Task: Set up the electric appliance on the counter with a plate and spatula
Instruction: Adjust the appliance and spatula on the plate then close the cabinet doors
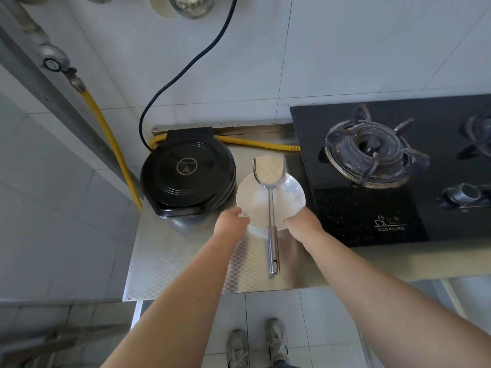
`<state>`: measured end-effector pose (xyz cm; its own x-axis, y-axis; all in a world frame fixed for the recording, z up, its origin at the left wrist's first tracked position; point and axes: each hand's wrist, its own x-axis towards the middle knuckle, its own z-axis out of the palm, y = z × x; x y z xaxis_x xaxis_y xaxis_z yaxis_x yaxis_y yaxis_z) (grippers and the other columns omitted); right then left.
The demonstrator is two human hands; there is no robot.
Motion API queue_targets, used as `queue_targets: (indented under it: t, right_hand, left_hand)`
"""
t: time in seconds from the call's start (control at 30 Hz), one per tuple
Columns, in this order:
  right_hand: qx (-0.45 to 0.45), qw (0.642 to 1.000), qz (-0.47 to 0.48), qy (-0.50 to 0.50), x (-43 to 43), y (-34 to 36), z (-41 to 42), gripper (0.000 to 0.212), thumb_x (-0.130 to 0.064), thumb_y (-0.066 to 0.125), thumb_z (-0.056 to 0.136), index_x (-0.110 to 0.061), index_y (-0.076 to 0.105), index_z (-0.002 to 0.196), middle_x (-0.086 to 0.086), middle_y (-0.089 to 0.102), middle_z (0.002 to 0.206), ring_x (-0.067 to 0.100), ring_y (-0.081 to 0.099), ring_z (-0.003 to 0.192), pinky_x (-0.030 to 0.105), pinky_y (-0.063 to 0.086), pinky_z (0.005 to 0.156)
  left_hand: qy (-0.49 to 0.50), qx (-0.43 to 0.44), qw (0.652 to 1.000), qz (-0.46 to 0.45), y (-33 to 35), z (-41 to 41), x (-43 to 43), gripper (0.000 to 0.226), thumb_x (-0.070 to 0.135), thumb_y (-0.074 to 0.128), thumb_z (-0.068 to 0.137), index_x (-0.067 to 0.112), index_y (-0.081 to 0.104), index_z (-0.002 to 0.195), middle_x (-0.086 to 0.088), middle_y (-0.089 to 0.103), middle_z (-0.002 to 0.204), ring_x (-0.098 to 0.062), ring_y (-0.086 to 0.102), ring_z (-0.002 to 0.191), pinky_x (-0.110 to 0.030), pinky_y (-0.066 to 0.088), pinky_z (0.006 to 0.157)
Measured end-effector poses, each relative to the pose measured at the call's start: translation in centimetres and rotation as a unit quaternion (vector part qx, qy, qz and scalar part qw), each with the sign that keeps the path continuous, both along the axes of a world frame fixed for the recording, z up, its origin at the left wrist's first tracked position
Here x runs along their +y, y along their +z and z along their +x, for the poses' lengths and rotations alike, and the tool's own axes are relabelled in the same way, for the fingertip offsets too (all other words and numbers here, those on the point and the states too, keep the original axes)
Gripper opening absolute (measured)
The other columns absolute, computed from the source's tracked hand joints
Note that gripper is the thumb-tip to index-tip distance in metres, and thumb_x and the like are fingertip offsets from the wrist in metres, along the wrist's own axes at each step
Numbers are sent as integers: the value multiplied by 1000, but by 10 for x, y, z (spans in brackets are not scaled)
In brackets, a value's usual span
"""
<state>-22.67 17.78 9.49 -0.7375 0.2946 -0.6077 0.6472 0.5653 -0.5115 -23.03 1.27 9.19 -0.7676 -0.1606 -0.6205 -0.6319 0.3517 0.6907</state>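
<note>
A round black electric griddle (188, 175) with its lid closed sits at the back left of the steel counter (172, 264), its black cord running up the wall. Right beside it is a white plate (252, 200) with a pink flower print. A steel spatula (271, 208) lies across the plate, blade toward the wall, handle sticking out over the counter toward me. My left hand (231, 223) grips the plate's near left rim. My right hand (303, 221) grips its near right rim. I cannot tell whether the plate rests on the counter or is lifted.
A black glass gas hob (372, 208) with a burner fills the counter's right side, close to the plate. A yellow gas hose (111, 144) runs down the left wall and behind the griddle. White tiled wall behind; the counter's front edge is near my feet.
</note>
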Motion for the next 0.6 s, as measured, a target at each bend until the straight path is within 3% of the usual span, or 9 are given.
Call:
queue_targets:
  t: [0.1,0.17,0.23,0.37,0.47,0.5,0.6]
  right_hand:
    - [42,997,56,18,-9,7,0,48,-11,48,90,-2,40,136,16,52,125,32,59,106,35,52,75]
    - [106,992,55,32,-20,12,-3,45,-11,47,91,-6,43,135,10,53,119,27,58,100,34,50,73]
    - [133,990,25,49,-36,19,-10,41,-13,47,93,-11,46,134,4,56,106,22,57,92,29,44,69]
    - [106,989,-32,96,-74,26,-28,42,-21,48,94,-8,45,134,14,59,123,32,55,115,32,37,83]
    - [94,989,-60,101,-100,24,-38,16,-30,50,94,-15,50,100,2,55,90,27,51,101,30,33,80]
    - [93,988,-71,100,-108,24,-41,15,-33,52,94,-19,52,99,-2,55,90,24,51,102,30,35,81]
    - [86,986,-108,91,-130,23,-50,47,-37,56,92,-11,52,131,6,61,129,31,56,119,34,44,96]
  left_hand:
    - [43,-6,999,8,-1,5,-7,30,21,60,85,9,67,111,-13,68,100,-30,64,95,-32,50,93]
    - [75,-14,997,16,0,7,-18,23,29,59,83,6,63,84,-9,60,81,-27,57,79,-28,46,81]
    - [142,-22,989,45,0,9,-34,32,39,64,81,10,57,70,-5,62,79,-29,64,86,-32,52,89]
    - [257,-38,959,111,7,14,-74,43,54,74,71,16,58,83,-5,63,85,-29,68,96,-43,54,94]
    - [297,-44,945,128,14,10,-102,53,59,72,70,16,57,97,-3,63,84,-24,69,91,-40,54,94]
    - [312,-37,940,137,14,7,-111,50,57,71,73,16,57,99,-3,63,84,-22,69,87,-39,54,94]
    - [344,-12,925,163,13,-1,-132,32,37,66,86,10,60,103,-5,64,81,-19,66,73,-36,56,90]
